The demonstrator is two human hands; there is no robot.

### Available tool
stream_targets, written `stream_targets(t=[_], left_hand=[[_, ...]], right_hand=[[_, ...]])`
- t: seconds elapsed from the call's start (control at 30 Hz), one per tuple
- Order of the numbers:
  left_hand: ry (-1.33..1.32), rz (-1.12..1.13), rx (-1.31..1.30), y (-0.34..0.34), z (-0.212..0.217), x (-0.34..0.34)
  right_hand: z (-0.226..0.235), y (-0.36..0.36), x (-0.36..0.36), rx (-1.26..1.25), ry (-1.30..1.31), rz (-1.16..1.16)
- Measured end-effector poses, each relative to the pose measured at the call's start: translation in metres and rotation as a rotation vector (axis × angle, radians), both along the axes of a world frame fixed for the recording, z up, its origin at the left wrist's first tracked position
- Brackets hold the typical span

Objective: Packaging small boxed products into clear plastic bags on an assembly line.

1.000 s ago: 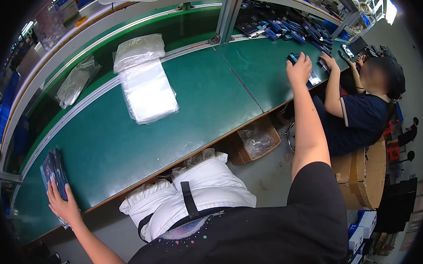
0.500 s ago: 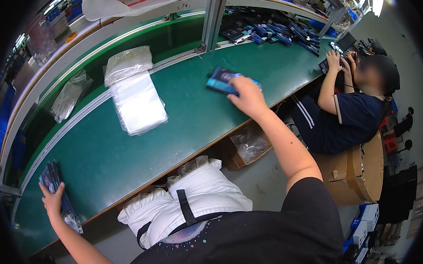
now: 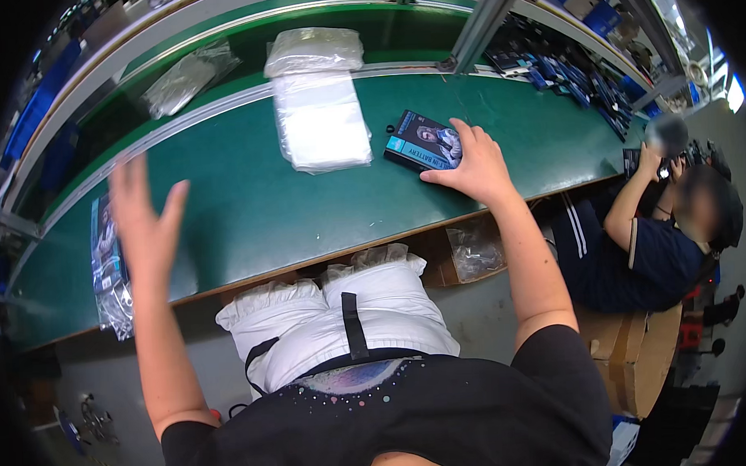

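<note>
My right hand [image 3: 480, 168] grips the right end of a dark box [image 3: 419, 139] with light-blue bands and a printed picture, thumb at the near edge and fingers at the far edge. The box is on or just above the green table [image 3: 248, 222]. My left hand [image 3: 146, 218], smeared by motion, is held up with thumb and fingers apart and nothing in it. Just left of it lie boxes in clear plastic bags [image 3: 107, 253], partly hidden by the hand. Between my hands, toward the back, lies a stack of clear plastic bags [image 3: 322, 123].
More clear bags [image 3: 185, 79] lie behind the metal rail at the back left. Many dark boxes [image 3: 566, 79] are heaped at the far right, past a metal post [image 3: 485, 24]. A co-worker [image 3: 664, 237] sits at the right, hands at the table's end. A cardboard box [image 3: 628, 351] stands below.
My left hand has let go of the bagged boxes and moved up and right. The view has shifted, and the box in my right hand is now turned with its printed face up.
</note>
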State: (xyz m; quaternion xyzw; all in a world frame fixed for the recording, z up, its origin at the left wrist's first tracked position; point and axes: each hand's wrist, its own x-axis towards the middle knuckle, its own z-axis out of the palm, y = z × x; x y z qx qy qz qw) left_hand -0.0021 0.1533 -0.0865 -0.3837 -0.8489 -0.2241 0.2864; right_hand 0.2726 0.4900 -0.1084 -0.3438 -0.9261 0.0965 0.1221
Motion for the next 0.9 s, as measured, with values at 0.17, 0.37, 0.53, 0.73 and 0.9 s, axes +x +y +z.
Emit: stream_targets(t=[0.17,0.37,0.53,0.73,0.9], left_hand=[[-0.106,-0.579,-0.194,0.073,-0.018,0.053],[-0.197,-0.628,-0.322,0.119,-0.045,0.039],[-0.222,-0.624,-0.112,0.127,-0.042,0.040],[-0.299,-0.673,0.127,0.131,-0.042,0.040],[-0.436,-0.693,0.123,0.138,-0.029,0.034]], right_hand=[[-0.004,-0.036,-0.013,-0.610,0.622,0.067],[-0.002,-0.060,-0.008,-1.578,1.062,0.406],[-0.031,-0.056,-0.005,-1.967,1.081,0.510],[-0.009,-0.075,-0.029,-1.761,0.991,0.330],[-0.007,-0.073,-0.056,-1.945,0.767,0.503]])
